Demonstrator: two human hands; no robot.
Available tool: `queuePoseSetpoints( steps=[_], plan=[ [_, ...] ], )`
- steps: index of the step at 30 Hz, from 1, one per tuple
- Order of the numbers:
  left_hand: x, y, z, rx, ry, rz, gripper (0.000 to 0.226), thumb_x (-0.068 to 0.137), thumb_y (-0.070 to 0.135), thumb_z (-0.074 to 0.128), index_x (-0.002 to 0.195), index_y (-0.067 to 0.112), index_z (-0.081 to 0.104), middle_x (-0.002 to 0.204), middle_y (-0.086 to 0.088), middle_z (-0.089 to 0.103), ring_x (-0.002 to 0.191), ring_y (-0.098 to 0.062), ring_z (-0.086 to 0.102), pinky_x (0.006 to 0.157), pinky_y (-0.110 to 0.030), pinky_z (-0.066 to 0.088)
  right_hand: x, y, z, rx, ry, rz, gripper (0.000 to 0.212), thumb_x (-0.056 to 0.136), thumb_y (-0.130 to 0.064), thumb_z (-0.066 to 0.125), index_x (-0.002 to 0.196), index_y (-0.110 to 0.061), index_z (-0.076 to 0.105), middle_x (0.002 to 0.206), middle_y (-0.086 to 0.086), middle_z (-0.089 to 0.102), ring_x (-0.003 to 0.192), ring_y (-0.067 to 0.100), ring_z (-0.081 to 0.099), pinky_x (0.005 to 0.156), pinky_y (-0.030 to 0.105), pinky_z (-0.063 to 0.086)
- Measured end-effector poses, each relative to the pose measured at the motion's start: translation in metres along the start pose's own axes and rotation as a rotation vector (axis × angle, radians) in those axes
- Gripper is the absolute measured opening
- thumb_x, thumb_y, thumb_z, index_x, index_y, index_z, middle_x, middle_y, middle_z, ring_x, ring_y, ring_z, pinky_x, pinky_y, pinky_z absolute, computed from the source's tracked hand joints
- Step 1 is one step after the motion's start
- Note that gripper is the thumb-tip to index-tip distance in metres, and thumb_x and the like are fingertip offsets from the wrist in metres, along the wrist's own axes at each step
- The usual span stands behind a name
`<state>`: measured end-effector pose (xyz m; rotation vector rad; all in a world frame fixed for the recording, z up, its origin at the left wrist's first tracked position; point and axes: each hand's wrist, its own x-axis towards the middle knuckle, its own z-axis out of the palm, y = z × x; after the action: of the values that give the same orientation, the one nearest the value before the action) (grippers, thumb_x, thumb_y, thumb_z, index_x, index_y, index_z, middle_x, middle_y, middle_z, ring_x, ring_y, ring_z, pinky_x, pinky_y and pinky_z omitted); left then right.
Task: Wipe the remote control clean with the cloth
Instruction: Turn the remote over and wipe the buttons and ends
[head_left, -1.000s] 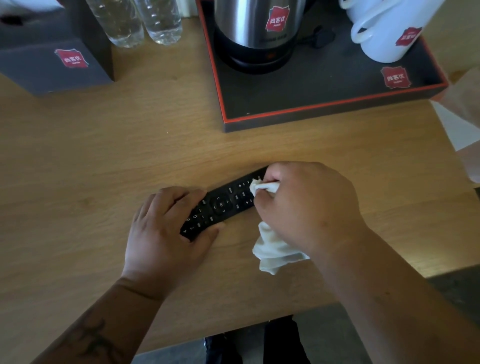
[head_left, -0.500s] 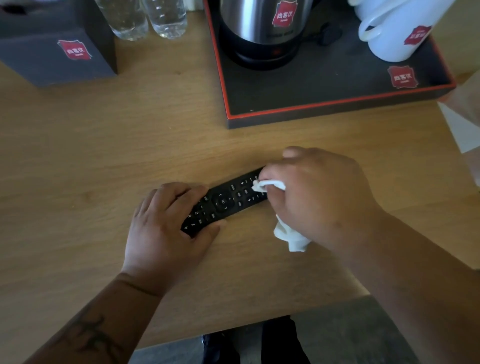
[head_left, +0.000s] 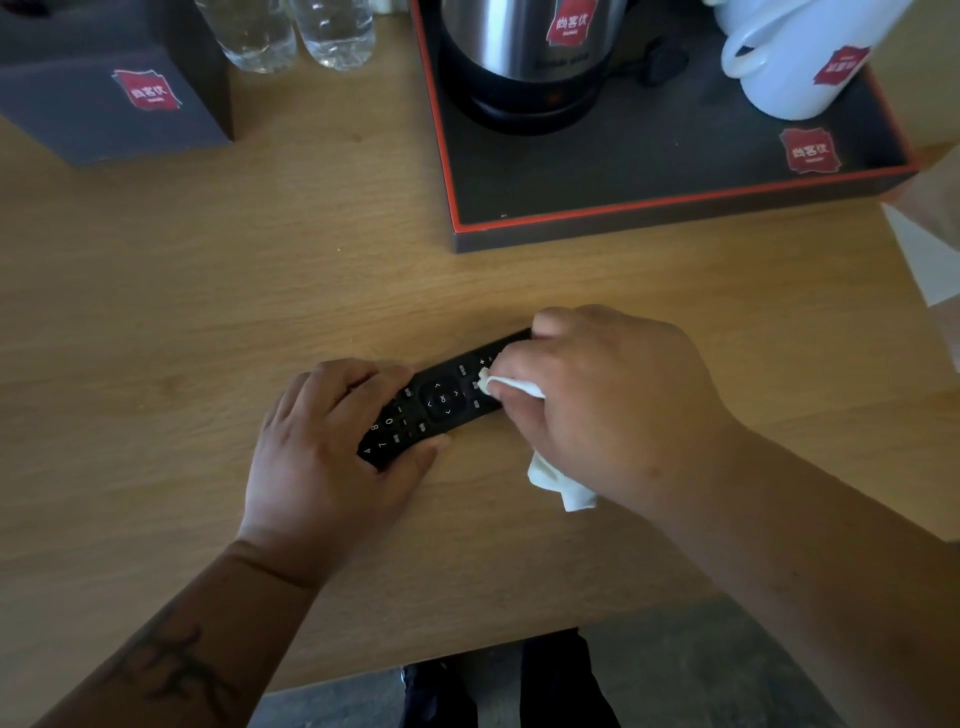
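A black remote (head_left: 441, 400) lies slanted on the wooden table (head_left: 156, 312), at the middle of the frame. The left hand (head_left: 332, 457) grasps its lower left end, thumb and fingers curled around the edges. The right hand (head_left: 608, 405) pinches a white cloth (head_left: 558, 480) and presses a bunched corner onto the buttons at the remote's upper right end.

Counting it off: one remote (head_left: 441, 402) on the table (head_left: 208, 312), one white cloth (head_left: 561, 486), two hands on the job, left (head_left: 332, 457) and right (head_left: 608, 405). Up top, two clear bottles (head_left: 249, 36) (head_left: 337, 31) side by side, one grey box (head_left: 104, 93), one tray (head_left: 675, 205) carrying one kettle (head_left: 519, 52) and one white mug (head_left: 800, 62).
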<state>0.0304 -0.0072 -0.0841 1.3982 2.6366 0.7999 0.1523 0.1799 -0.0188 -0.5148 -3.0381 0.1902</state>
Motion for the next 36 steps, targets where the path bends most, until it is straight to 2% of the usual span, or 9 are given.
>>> queuePoseSetpoints(
  steps=[6, 10, 17, 20, 24, 26, 30, 33, 36],
  plan=[
    [0.000, 0.000, 0.000, -0.003, -0.008, -0.003, 0.058, 0.078, 0.054, 0.068, 0.122, 0.016, 0.066, 0.113, -0.002, 0.062, 0.104, -0.019, 0.057, 0.091, -0.039, 0.048, -0.004, 0.012, -0.006, 0.024, 0.023, 0.152, 0.011, 0.080, -0.036, 0.065, 0.082, -0.034, 0.076, 0.067, -0.008, 0.054, 0.058, 0.017, 0.052, 0.049, 0.023, 0.029],
    [0.000, 0.000, 0.000, -0.002, -0.001, 0.004, 0.058, 0.078, 0.053, 0.069, 0.122, 0.015, 0.066, 0.113, -0.002, 0.062, 0.103, -0.021, 0.058, 0.089, -0.042, 0.050, -0.005, -0.004, 0.000, 0.066, -0.002, 0.064, 0.011, 0.078, -0.031, 0.065, 0.077, -0.032, 0.076, 0.066, -0.007, 0.057, 0.059, 0.017, 0.054, 0.047, 0.024, 0.039],
    [0.001, 0.001, 0.000, -0.003, 0.007, -0.004, 0.057, 0.076, 0.049, 0.075, 0.121, 0.015, 0.067, 0.113, -0.001, 0.062, 0.103, -0.019, 0.058, 0.090, -0.041, 0.050, -0.005, 0.010, -0.007, 0.010, -0.054, 0.222, 0.013, 0.079, -0.038, 0.062, 0.083, -0.036, 0.074, 0.070, -0.012, 0.051, 0.060, 0.013, 0.045, 0.048, 0.018, 0.017],
    [0.001, 0.001, 0.001, -0.009, 0.021, 0.006, 0.057, 0.075, 0.048, 0.075, 0.120, 0.014, 0.067, 0.112, -0.002, 0.062, 0.102, -0.019, 0.058, 0.089, -0.041, 0.051, -0.006, 0.018, -0.015, 0.080, -0.040, 0.295, 0.015, 0.082, -0.040, 0.061, 0.090, -0.040, 0.074, 0.074, -0.011, 0.055, 0.064, 0.012, 0.048, 0.050, 0.016, 0.022],
    [0.000, 0.000, 0.001, -0.012, 0.027, 0.002, 0.058, 0.076, 0.050, 0.073, 0.121, 0.014, 0.067, 0.112, -0.002, 0.062, 0.103, -0.017, 0.056, 0.089, -0.040, 0.050, 0.009, 0.007, -0.012, 0.123, 0.055, 0.301, 0.012, 0.082, -0.039, 0.063, 0.088, -0.039, 0.074, 0.074, -0.010, 0.055, 0.064, 0.013, 0.048, 0.050, 0.019, 0.026],
    [0.000, 0.001, 0.001, -0.013, 0.030, 0.002, 0.058, 0.077, 0.052, 0.071, 0.121, 0.014, 0.067, 0.112, -0.002, 0.062, 0.102, -0.016, 0.056, 0.089, -0.040, 0.050, 0.011, -0.003, -0.003, 0.087, 0.053, 0.276, 0.013, 0.079, -0.033, 0.065, 0.086, -0.037, 0.076, 0.073, -0.008, 0.058, 0.062, 0.016, 0.050, 0.049, 0.023, 0.026],
    [0.000, 0.001, 0.001, -0.016, 0.010, 0.013, 0.059, 0.078, 0.054, 0.068, 0.122, 0.014, 0.067, 0.112, -0.003, 0.062, 0.103, -0.019, 0.057, 0.087, -0.044, 0.052, -0.002, -0.004, 0.002, 0.093, 0.070, 0.275, 0.013, 0.070, -0.027, 0.071, 0.080, -0.034, 0.077, 0.067, -0.008, 0.060, 0.055, 0.018, 0.053, 0.048, 0.022, 0.029],
    [0.000, 0.001, -0.001, -0.018, 0.010, 0.014, 0.059, 0.078, 0.054, 0.067, 0.122, 0.014, 0.066, 0.112, -0.002, 0.061, 0.103, -0.018, 0.056, 0.088, -0.042, 0.051, -0.014, -0.004, -0.001, 0.094, -0.001, 0.235, 0.012, 0.075, -0.031, 0.069, 0.083, -0.032, 0.077, 0.069, -0.009, 0.061, 0.057, 0.015, 0.054, 0.047, 0.024, 0.037],
    [0.001, 0.000, -0.001, -0.014, 0.014, 0.013, 0.058, 0.078, 0.053, 0.067, 0.120, 0.013, 0.067, 0.111, -0.002, 0.062, 0.101, -0.017, 0.055, 0.089, -0.039, 0.049, -0.021, 0.004, -0.006, 0.105, -0.166, 0.256, 0.020, 0.082, -0.042, 0.058, 0.092, -0.038, 0.075, 0.081, -0.012, 0.063, 0.066, 0.008, 0.056, 0.055, 0.024, 0.043]
  ],
)
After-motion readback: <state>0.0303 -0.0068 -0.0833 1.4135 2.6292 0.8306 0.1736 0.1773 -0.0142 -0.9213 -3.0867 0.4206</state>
